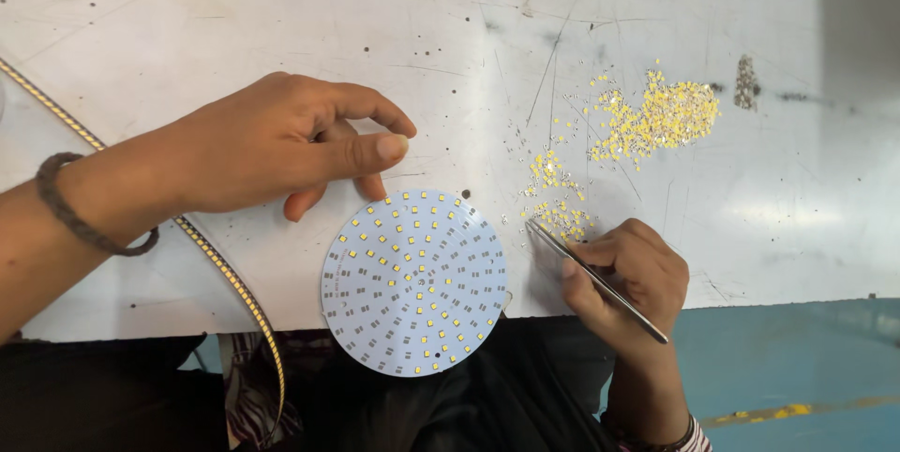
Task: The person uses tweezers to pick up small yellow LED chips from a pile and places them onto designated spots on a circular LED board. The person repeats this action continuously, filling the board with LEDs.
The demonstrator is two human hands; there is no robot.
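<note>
Head view: right hand [630, 276] pinches slim metal tweezers [596, 280], grip closed on the shaft. The tweezers' long axis runs from lower right near the wrist up-left to the tips, which rest at the near edge of a small scatter of yellow LED chips [555, 197] on the white desk [187, 21]. Can't tell if a chip sits between the tips, too small. A bigger pile of LED chips [661, 117] lies farther up-right, well apart from either hand.

The round white LED board [413, 282] lies just left of the tweezer tips, partly overhanging the desk's near edge, many pads already carrying yellow chips, others bare. Left hand [281, 144] hovers just above the board's upper-left rim, fingers curled loosely, thumb out, holding nothing; contact with the board unclear. Right hand is the nearer one to the chips; board sits between both hands. A thin braided strip [220, 269] runs diagonally under the left forearm.
</note>
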